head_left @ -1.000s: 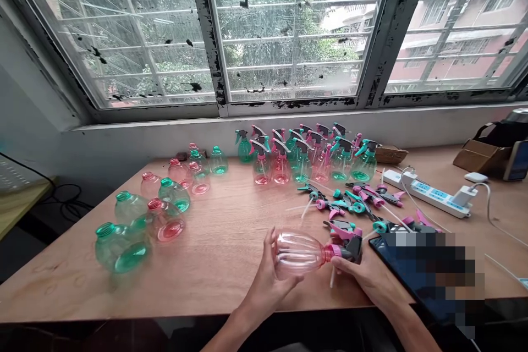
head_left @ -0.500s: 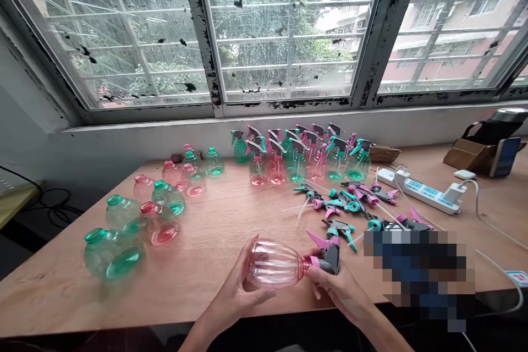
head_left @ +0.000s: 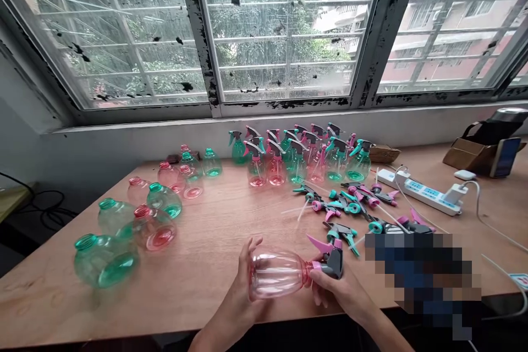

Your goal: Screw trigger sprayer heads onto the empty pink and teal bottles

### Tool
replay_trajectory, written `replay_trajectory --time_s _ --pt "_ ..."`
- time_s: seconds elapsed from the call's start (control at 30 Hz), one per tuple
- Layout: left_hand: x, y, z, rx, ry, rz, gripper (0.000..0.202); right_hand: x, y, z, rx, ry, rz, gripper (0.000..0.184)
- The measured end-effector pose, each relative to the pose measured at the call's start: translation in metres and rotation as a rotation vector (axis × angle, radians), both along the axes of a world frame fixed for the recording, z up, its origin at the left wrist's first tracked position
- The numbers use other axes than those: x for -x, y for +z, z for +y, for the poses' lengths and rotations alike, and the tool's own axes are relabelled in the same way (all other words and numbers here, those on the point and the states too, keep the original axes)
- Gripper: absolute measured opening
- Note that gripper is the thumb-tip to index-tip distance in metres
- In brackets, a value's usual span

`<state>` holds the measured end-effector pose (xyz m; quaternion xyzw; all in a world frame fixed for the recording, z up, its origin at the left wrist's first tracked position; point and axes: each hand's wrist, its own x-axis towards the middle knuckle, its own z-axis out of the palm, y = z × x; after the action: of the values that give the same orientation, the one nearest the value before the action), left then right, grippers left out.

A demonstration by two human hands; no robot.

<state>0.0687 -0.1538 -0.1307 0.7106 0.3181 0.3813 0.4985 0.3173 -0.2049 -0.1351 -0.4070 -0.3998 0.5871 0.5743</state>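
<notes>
A clear pink spray bottle (head_left: pixel 277 273) lies sideways in front of me, just above the table's near edge. My left hand (head_left: pixel 242 286) is curled round its wide base, fingertips showing above it. At the neck, my right hand (head_left: pixel 345 290) grips the pink collar of a grey spray head (head_left: pixel 333 262) with thumb and fingers. The head sits on the bottle mouth, its pink trigger pointing up and left; whether it is fully tight I cannot tell. Right behind it on the table is a loose teal-and-grey spray head (head_left: pixel 344 235).
Headless green bottles (head_left: pixel 108 264) and pink bottles (head_left: pixel 154 229) stand at left. Bottles with spray heads (head_left: pixel 277 168) line the window wall. Loose spray heads (head_left: pixel 363 193) are piled at right, beside a power strip (head_left: pixel 424 193). A phone (head_left: pixel 505 157) leans on a cardboard box (head_left: pixel 468 157).
The bottle and both hands sit slightly lower and farther right. My left fingers have shifted around the base, with the thumb no longer plainly showing beneath it. The right hand keeps hold of the collar.
</notes>
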Motion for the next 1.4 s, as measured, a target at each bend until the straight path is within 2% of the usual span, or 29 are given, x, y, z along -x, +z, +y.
replay_trajectory --time_s 0.1,0.17,0.27,0.43,0.6,0.7,0.83,0.9,1.0,1.07,1.17,1.3,1.4 --pt "0.002 0.005 -0.001 -0.002 -0.053 0.092 0.114 -0.003 -0.005 -0.001 -0.021 -0.014 -0.006 0.040" --pt "0.005 0.008 -0.001 0.025 -0.102 0.110 0.120 -0.004 -0.009 -0.001 -0.034 -0.030 -0.007 0.041" --pt "0.007 0.010 0.000 0.075 -0.141 0.078 0.107 -0.005 -0.012 0.000 -0.043 -0.050 -0.008 0.041" --pt "0.006 0.008 -0.001 0.009 -0.076 0.140 0.095 -0.004 -0.011 0.002 -0.034 -0.065 -0.012 0.038" --pt "0.007 0.015 -0.002 0.120 -0.078 0.100 0.128 -0.003 -0.009 0.000 -0.052 -0.059 -0.080 0.040" --pt "0.008 0.020 -0.001 0.184 -0.092 0.080 0.111 -0.003 -0.007 0.000 -0.056 -0.078 -0.156 0.039" --pt "0.008 0.018 0.001 0.115 -0.086 0.086 0.095 -0.002 -0.007 0.001 -0.052 -0.090 -0.106 0.038" --pt "0.007 0.014 0.002 0.121 -0.105 0.066 0.100 -0.003 -0.008 0.001 -0.058 -0.079 -0.075 0.038" --pt "0.008 0.011 0.003 0.240 -0.145 -0.027 0.121 -0.003 -0.010 0.001 -0.062 -0.064 -0.080 0.036" --pt "0.009 0.013 0.004 0.304 -0.161 -0.075 0.114 -0.003 -0.011 0.000 -0.057 -0.059 -0.097 0.035" --pt "0.010 0.018 0.004 0.310 -0.185 -0.055 0.095 -0.004 -0.013 0.001 -0.055 -0.062 -0.102 0.033" --pt "0.009 0.021 0.002 0.212 -0.161 0.009 0.099 -0.004 -0.016 0.003 -0.059 -0.109 -0.060 0.034" --pt "0.008 0.022 0.002 0.251 -0.160 -0.003 0.117 -0.004 -0.016 0.002 -0.052 -0.128 -0.033 0.037"
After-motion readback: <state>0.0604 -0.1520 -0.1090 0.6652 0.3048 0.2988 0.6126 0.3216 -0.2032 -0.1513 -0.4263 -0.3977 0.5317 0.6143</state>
